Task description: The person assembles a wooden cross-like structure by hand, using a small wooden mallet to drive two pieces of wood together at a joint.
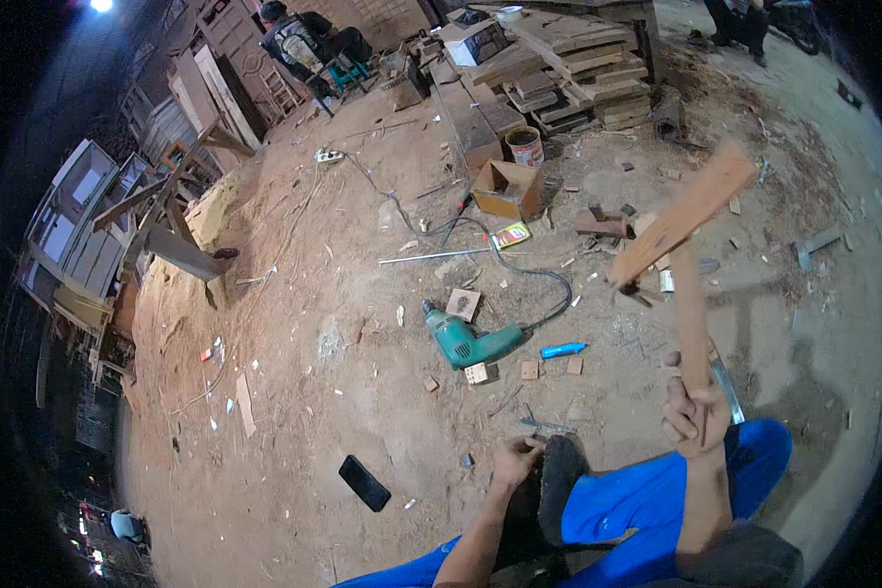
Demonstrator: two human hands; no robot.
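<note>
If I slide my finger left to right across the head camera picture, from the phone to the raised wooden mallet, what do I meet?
Black phone → green drill → blue tube → wooden mallet.

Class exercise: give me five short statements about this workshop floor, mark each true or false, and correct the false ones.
1. The right hand grips a wooden mallet by its handle. True.
2. A green drill lies to the left of a blue tube. True.
3. The blue tube stands upright. False: it lies on its side.
4. A dark phone lies to the left of the left hand. True.
5. The left hand holds the green drill. False: the green drill lies apart from both hands.
</note>
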